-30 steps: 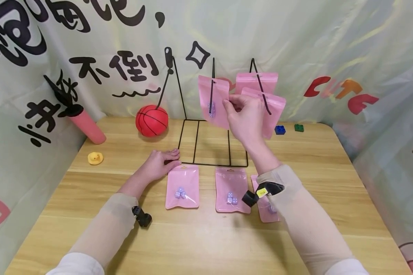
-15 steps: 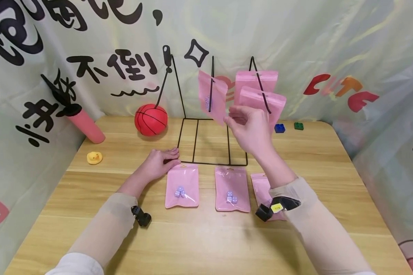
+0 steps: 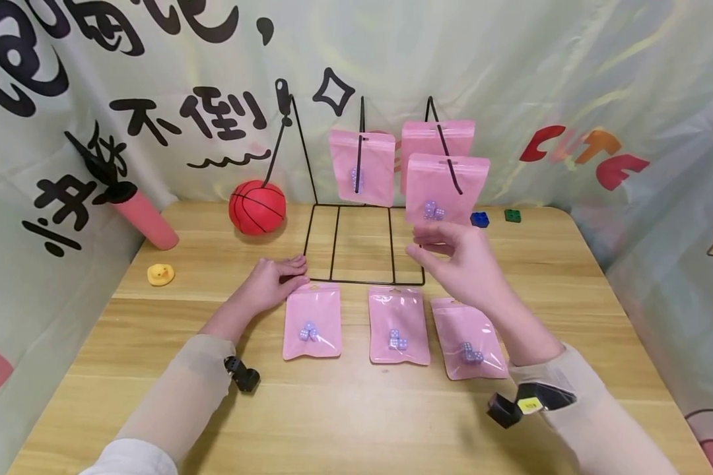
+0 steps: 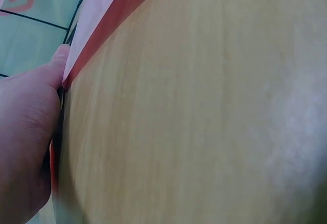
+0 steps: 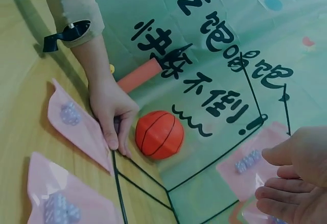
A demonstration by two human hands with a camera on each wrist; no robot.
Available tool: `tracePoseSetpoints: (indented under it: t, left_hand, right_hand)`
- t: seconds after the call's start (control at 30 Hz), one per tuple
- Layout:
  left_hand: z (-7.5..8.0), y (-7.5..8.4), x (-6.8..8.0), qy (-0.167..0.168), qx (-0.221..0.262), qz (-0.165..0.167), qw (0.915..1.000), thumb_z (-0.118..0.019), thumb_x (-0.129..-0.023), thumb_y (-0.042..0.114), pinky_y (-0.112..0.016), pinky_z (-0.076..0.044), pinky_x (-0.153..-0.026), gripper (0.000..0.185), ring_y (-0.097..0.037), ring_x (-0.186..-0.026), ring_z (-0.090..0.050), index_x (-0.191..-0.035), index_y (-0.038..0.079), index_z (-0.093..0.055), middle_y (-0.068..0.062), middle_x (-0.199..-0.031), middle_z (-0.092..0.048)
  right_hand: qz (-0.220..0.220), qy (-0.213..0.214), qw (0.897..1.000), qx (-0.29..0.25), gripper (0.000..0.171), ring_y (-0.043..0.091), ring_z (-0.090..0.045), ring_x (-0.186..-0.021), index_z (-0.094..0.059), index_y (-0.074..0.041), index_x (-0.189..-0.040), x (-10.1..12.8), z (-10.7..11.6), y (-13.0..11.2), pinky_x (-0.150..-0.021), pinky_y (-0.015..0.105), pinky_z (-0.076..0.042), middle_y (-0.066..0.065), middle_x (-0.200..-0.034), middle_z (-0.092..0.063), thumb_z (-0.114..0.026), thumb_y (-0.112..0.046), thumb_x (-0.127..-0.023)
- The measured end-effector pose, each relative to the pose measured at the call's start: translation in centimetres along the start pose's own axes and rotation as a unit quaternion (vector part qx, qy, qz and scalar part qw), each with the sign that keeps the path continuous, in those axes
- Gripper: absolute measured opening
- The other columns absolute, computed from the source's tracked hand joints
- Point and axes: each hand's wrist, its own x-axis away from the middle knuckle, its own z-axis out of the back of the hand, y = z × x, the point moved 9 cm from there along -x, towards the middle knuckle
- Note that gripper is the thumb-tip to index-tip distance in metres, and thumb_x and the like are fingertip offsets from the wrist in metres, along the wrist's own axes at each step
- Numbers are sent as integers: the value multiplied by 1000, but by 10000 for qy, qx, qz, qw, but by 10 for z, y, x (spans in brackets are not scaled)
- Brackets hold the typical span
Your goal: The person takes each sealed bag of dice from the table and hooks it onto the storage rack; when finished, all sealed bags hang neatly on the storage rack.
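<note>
Right hand hovers with fingers loosely extended, holding nothing; nearest hanging pink pouch lies at 12 o'clock, apart. Left hand presses flat on the wire rack base.

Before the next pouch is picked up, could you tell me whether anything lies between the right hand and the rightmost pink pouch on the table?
Nothing visible does: the right hand hovers open just above the rightmost pouch, with only bare table between.

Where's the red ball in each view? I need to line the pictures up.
Head: ball upper left of centre, on the table beside the wire rack.
Left wrist: not in it.
Right wrist: ball at centre, just right of the left hand.
Shared landmark: the left hand pressing the rack's corner.
</note>
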Motion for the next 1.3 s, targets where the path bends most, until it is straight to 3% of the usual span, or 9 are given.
tracePoseSetpoints:
  t: [0.27,0.47,0.63,0.77,0.9,1.1,1.3]
  left_hand:
    - [-2,1,-1,-43,51,-19,10000,-80,-98,24,-58,-24,-124,37,-25,-140,-55,-130,4,-74,-8,-143,-64]
    - [-4,0,-3,-56,21,3,10000,-80,-98,27,-64,-17,-124,39,-24,-140,-55,-131,6,-74,-8,-142,-64]
    - [-2,-2,-2,-11,18,-47,10000,-80,-99,26,-62,-19,-124,38,-25,-139,-55,-130,6,-74,-8,-142,-64]
    - [0,-3,-1,41,20,-95,9999,-80,-98,25,-54,-28,-123,38,-25,-139,-56,-130,5,-74,-9,-142,-64]
    - [0,-2,0,26,5,-95,10000,-80,-98,25,-53,-31,-122,40,-26,-140,-55,-131,5,-74,-10,-143,-64]
    - [1,1,1,43,-14,-104,9999,-80,-98,24,-54,-32,-122,40,-27,-139,-55,-132,4,-73,-11,-142,-64]
    - [3,6,0,134,-13,-245,9996,-80,-98,23,-55,-35,-120,38,-28,-137,-57,-129,3,-74,-12,-140,-65]
  right_hand:
    - [-161,-6,9999,15,24,21,-75,-98,-74,6,-117,29,23,36,-85,18,-58,15,-110,-77,-78,-5,-96]
    - [-450,33,9989,140,26,9,-74,-95,-74,4,-119,51,41,60,-82,14,-57,18,-111,-77,-79,-6,-96]
    - [-819,-106,9959,381,30,22,-76,-99,-74,6,-122,67,51,81,-82,13,-56,20,-113,-76,-79,-10,-97]
    - [-1335,-418,9885,566,37,35,-74,-106,-70,8,-127,81,52,105,-82,14,-56,22,-119,-74,-78,-14,-99]
    - [-1660,-621,9816,709,44,38,-73,-107,-68,10,-129,93,52,124,-81,20,-60,24,-121,-73,-80,-19,-98]
    - [-1914,-687,9737,1030,45,31,-74,-95,-70,11,-122,108,52,144,-74,23,-59,17,-106,-76,-84,-22,-94]
    - [-2730,-1018,9533,799,48,24,-67,-89,-67,13,-120,126,45,164,-70,26,-58,13,-102,-74,-86,-20,-91]
